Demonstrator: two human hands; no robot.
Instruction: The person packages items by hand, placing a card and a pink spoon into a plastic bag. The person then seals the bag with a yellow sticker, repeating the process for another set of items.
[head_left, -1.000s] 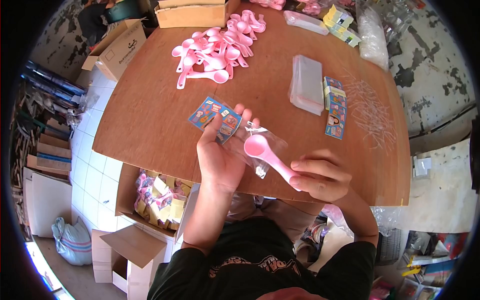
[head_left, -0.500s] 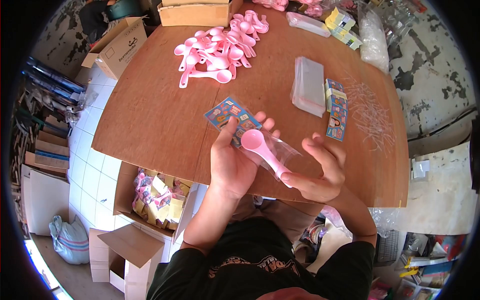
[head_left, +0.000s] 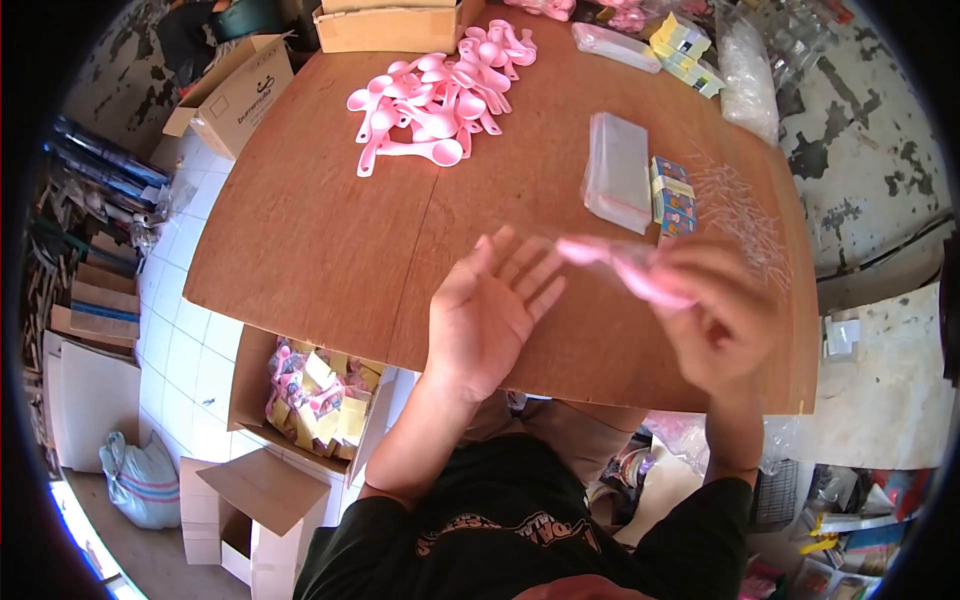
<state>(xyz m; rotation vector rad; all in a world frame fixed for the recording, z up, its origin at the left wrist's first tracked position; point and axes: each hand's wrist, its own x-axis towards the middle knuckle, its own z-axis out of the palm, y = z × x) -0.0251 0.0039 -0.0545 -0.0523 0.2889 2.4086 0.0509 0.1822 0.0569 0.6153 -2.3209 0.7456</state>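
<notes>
My left hand [head_left: 482, 320] is open above the table's front part, palm up with the fingers stretched out and nothing in it. My right hand [head_left: 722, 318], smeared by motion, is closed on a pink measuring spoon [head_left: 640, 274] that points to the left. Clear plastic seems to wrap the spoon, but the blur hides the details, and the blue printed card cannot be made out. Beyond the right hand lie a stack of clear plastic bags [head_left: 617, 172], a banded bundle of blue printed cards [head_left: 673, 192] and scattered thin clear strips [head_left: 738, 215].
A heap of pink spoons [head_left: 435, 105] lies at the back of the wooden table [head_left: 300, 220], near a cardboard box [head_left: 388, 32]. On the floor at left, an open carton [head_left: 250, 390] holds packed pink spoons with cards. A plastic-wrapped roll [head_left: 748, 80] stands at the back right.
The pink spoon has left my left palm and moved right in my right hand, turning sideways. My left hand has let go and opened. The blue card is no longer distinguishable.
</notes>
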